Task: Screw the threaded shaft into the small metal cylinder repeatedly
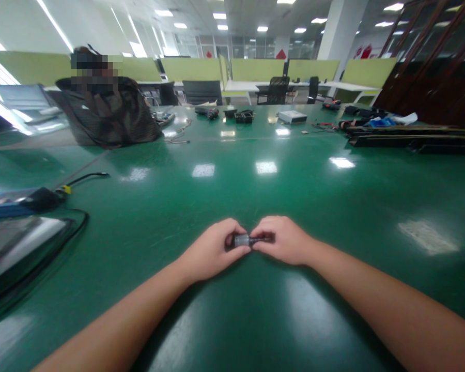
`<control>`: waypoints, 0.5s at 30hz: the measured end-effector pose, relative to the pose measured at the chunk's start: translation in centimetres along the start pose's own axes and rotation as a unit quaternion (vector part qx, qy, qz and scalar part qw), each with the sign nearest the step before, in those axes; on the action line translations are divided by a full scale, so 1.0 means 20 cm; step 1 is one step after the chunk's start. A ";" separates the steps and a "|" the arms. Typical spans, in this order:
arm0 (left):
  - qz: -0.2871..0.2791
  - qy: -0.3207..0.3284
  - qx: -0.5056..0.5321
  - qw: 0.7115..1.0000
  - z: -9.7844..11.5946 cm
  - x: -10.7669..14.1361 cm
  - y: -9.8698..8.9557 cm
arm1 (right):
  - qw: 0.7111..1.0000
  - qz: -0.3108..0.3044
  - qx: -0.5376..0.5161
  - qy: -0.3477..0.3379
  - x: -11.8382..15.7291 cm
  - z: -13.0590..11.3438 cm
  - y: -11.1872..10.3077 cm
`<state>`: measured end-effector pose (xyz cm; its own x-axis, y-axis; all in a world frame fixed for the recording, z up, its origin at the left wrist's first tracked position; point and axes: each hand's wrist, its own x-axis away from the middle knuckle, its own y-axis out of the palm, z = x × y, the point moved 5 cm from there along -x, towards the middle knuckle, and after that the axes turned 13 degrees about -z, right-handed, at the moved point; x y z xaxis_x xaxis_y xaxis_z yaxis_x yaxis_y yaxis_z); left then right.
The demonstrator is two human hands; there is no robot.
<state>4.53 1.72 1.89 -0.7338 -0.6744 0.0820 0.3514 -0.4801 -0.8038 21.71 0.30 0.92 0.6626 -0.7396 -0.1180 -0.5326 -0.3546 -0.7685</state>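
Observation:
In the head view, a small grey cylinder [242, 241] with a thin dark shaft lies lengthwise between my two hands, just over the table. It resembles a short screwdriver, but blur hides its exact kind. Around its grey body, the thumb and fingers of my left hand [213, 250] are closed. My right hand [284, 240] is closed about the shaft end on the right, with fingers curled and thumb below. The fingertips of both hands almost meet. Part of the left end is hidden by my left fingers.
The glossy green table [232, 191] spreads all around. At left lie a blue-and-black device [23, 201] and a flat panel with a black cable [27, 243]. A dark bag [108, 113], small electronics [243, 117], a silver box [292, 117] and black bars [411, 139] sit farther back.

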 end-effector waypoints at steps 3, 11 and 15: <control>-0.002 0.002 0.007 1.000 0.00 0.00 0.00 | 1.000 0.003 -0.005 0.001 0.00 0.00 0.00; -0.001 0.000 0.011 1.000 0.00 0.00 0.00 | 1.000 0.004 -0.011 0.005 0.01 0.00 -0.01; -0.002 0.001 0.008 1.000 0.00 0.00 -0.01 | 1.000 0.008 -0.013 0.006 0.01 0.00 -0.01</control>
<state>4.45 1.72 1.99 -0.7366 -0.6712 0.0833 0.3583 -0.4917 -0.7936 21.97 0.27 1.07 0.6478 -0.7518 -0.1228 -0.5566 -0.3570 -0.7502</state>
